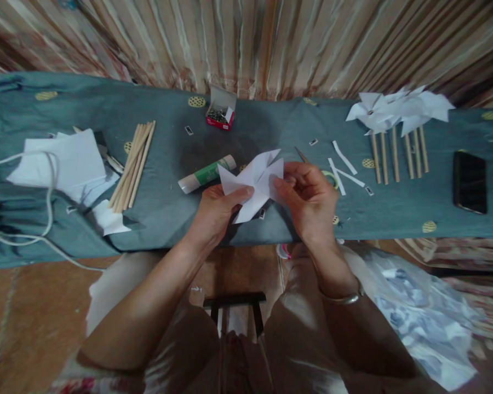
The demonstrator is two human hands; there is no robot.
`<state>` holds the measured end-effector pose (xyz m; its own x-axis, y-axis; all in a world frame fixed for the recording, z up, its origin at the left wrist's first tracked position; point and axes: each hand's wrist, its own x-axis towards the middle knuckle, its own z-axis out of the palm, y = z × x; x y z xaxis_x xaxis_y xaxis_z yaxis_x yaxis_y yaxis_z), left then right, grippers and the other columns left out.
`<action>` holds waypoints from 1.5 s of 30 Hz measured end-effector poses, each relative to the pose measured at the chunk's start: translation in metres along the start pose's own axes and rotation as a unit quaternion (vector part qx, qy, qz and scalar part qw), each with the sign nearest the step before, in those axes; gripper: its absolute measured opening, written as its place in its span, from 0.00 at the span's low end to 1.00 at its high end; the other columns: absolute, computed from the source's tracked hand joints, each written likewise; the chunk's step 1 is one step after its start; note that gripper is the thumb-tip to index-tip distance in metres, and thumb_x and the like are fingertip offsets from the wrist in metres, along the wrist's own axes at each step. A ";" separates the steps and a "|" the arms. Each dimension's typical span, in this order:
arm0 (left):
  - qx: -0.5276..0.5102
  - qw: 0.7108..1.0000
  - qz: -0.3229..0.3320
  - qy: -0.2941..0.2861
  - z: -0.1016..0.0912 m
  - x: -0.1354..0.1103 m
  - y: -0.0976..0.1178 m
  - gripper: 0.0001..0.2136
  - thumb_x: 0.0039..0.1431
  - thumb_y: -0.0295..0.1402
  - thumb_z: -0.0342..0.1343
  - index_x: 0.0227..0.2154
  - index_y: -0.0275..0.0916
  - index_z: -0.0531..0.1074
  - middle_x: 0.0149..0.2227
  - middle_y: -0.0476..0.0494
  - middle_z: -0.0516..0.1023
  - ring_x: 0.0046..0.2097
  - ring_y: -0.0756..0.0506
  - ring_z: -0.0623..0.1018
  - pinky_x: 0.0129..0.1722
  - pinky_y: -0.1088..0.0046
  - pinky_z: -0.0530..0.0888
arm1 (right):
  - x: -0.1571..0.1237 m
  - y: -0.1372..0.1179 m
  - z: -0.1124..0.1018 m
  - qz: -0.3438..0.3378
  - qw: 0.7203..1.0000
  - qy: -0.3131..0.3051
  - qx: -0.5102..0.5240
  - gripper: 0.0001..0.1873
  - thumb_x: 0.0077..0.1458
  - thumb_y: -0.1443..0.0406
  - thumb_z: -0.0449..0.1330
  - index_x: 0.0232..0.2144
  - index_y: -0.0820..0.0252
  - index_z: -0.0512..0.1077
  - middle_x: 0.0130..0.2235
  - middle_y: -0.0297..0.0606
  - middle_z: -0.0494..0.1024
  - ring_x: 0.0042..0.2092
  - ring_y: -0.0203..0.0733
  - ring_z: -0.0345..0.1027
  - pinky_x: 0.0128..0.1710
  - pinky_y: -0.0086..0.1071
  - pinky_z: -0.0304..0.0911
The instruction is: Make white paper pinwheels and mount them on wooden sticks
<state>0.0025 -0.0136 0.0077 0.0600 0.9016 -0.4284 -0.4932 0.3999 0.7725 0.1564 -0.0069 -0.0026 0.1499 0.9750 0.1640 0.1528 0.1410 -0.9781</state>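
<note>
A white folded paper pinwheel (252,183) is held over the front edge of the table between both hands. My left hand (216,210) grips its lower left part, thumb pressed on top. My right hand (310,197) pinches its right side with thumb and fingers, and a thin stick or pin pokes out above the fingers. A glue stick (206,173) with a green label lies just behind the paper.
Grey-green cloth covers the table (168,219). Wooden sticks (133,163) and white paper sheets (66,161) lie at left with a white cable (49,208). A small red box (221,112) is at the back, finished pinwheels on sticks (398,126) and a black phone (470,181) at right.
</note>
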 end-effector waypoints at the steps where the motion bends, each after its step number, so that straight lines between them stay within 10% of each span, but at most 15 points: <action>1: -0.001 1.000 -0.002 -0.002 0.000 -0.001 0.000 0.06 0.40 0.29 0.68 0.24 0.37 0.78 0.27 0.45 0.81 0.28 0.47 0.76 0.29 0.72 0.72 | 0.000 0.000 0.000 -0.009 1.000 -0.002 -0.011 0.10 0.52 0.60 0.66 0.37 0.53 0.75 0.32 0.31 0.77 0.34 0.39 0.70 0.37 0.38 0.71; 15: -0.008 1.000 0.003 -0.008 -0.003 0.000 -0.005 0.09 0.39 0.30 0.69 0.26 0.34 0.78 0.26 0.46 0.80 0.27 0.49 0.75 0.30 0.74 0.71 | -0.007 -0.014 -0.009 -0.314 0.901 -0.055 -0.295 0.11 0.61 0.69 0.58 0.41 0.53 0.78 0.46 0.38 0.81 0.45 0.45 0.75 0.46 0.45 0.71; 29: 0.019 1.000 -0.016 -0.002 -0.002 -0.003 -0.001 0.08 0.39 0.32 0.70 0.23 0.36 0.77 0.24 0.46 0.79 0.25 0.49 0.75 0.27 0.73 0.70 | -0.013 -0.014 -0.011 -0.194 0.937 -0.122 -0.264 0.13 0.64 0.62 0.54 0.44 0.40 0.77 0.58 0.32 0.72 0.49 0.50 0.69 0.54 0.55 0.66; 45: 0.017 0.999 -0.028 0.003 -0.001 -0.004 0.001 0.05 0.41 0.29 0.68 0.22 0.37 0.77 0.25 0.45 0.80 0.25 0.48 0.75 0.27 0.73 0.69 | -0.016 -0.012 -0.012 -0.238 0.913 -0.118 -0.309 0.16 0.63 0.65 0.53 0.47 0.41 0.76 0.59 0.33 0.71 0.46 0.48 0.71 0.51 0.54 0.68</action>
<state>0.0013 -0.0167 0.0098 0.0811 0.8770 -0.4736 -0.4603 0.4544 0.7626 0.1638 -0.0263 0.0081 -0.2815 0.8484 0.4482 0.6787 0.5063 -0.5321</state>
